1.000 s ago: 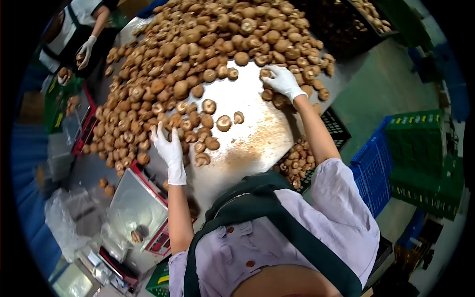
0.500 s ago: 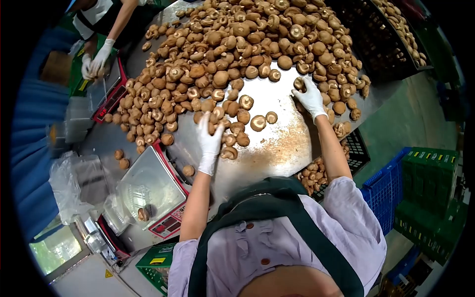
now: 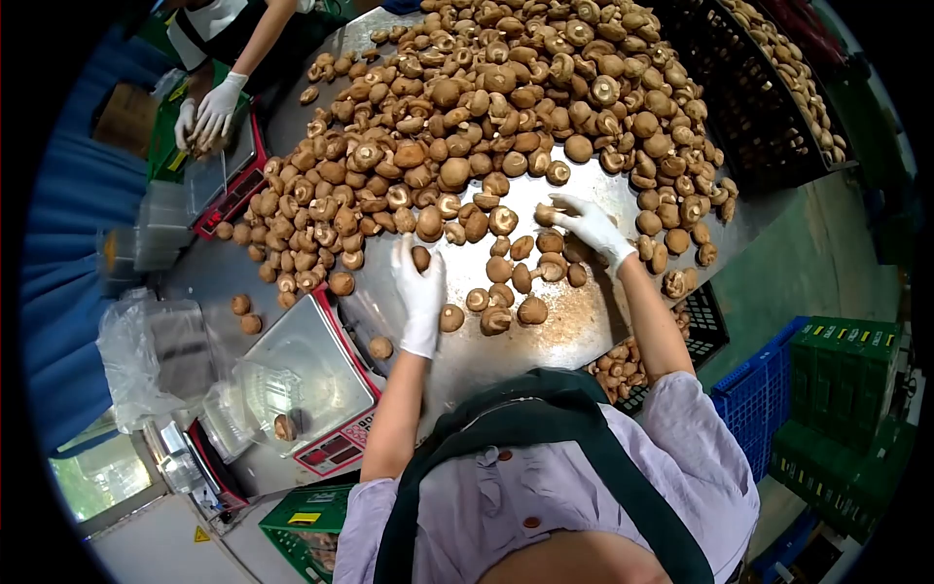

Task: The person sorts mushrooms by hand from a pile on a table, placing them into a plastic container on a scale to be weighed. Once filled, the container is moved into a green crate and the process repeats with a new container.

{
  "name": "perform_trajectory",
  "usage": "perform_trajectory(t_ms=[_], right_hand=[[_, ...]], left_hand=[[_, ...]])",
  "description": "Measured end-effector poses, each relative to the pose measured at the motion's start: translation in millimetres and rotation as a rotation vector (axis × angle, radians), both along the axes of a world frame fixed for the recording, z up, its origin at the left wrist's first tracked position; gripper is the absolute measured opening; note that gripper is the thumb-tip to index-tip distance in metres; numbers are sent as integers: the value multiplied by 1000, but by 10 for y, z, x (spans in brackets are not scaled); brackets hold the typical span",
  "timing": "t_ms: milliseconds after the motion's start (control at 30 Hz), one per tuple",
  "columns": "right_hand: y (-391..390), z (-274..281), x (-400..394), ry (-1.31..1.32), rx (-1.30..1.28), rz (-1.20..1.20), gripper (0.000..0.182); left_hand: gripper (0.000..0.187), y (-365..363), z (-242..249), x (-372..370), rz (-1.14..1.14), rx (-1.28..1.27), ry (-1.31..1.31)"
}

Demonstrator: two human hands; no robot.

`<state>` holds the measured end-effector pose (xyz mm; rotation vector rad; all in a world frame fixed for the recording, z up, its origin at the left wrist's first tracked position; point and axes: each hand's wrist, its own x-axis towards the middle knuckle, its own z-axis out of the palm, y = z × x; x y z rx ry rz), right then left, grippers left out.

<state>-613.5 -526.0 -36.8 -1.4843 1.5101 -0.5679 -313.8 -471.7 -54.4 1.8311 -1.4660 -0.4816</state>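
Note:
A large heap of brown shiitake mushrooms covers the far part of the metal table. In a white glove, my left hand has its fingers and thumb around a small dark-capped mushroom at the heap's near edge. My right hand, also gloved, pinches a pale mushroom at its fingertips. Between and below the hands lie several loose mushrooms, some cap up, some with stems showing.
A red-edged scale with a clear tray and one mushroom stands at left. Farther left, a co-worker's gloved hands are over another scale. Dark crates stand at right; a crate of mushrooms sits below the table edge.
My right hand has moved left, away from the right side of the heap. Several mushrooms near my left hand now lie spread toward the middle. My left hand now has a mushroom between its fingers.

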Motion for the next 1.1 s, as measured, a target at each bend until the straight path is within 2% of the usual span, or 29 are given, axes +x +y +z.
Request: perform_trajectory(t_ms=[100,167,233,300,333,433,500,533,567,600,633,700,767,833,900,1033,1100], right_hand=[[-138,6,349,-168,24,61,61],[-300,-269,617,-273,-19,102,64],[-422,-246,831,-229,8,209,64],[-479,25,992,-290,231,290,62],[-544,-130,1077,-48,-50,371,58],[-618,-112,1241,-103,40,378,57],[-689,-245,1274,65,3,492,58],[-675,-195,1274,29,26,501,59],[-685,-356,1289,101,-68,521,56],[-655,-683,1285,-31,-256,486,54],[-579,-409,1252,93,-127,565,54],[-556,-409,1223,109,-148,632,63],[-482,-195,1218,250,-93,530,68],[-428,-69,1219,208,-129,396,71],[-455,-143,1209,-4,-58,308,73],[-440,44,1295,142,-124,341,70],[-433,68,1332,156,-89,316,70]], left_hand=[[69,-305,-206,212,-63,-11,71],[72,-439,-269,216,-107,-27,-73],[74,-513,-294,215,-105,-26,-52],[72,-503,-270,193,-175,-12,32],[67,-490,-266,188,-176,0,23],[61,-393,-260,192,-251,-66,0],[58,-351,-317,193,-298,-144,-6],[59,-299,-261,136,-282,-106,79],[60,-224,-196,78,-271,-72,168],[61,-140,-303,78,-295,-83,159],[63,-130,-404,49,-327,-121,151],[67,-14,-326,-60,-306,-37,281],[70,-13,-376,-40,-327,-113,135],[60,-34,-326,-59,-310,-172,97],[65,-29,-278,-78,-297,-179,106],[71,12,-251,-100,-221,-63,225],[71,11,-269,-96,-212,-103,221]])
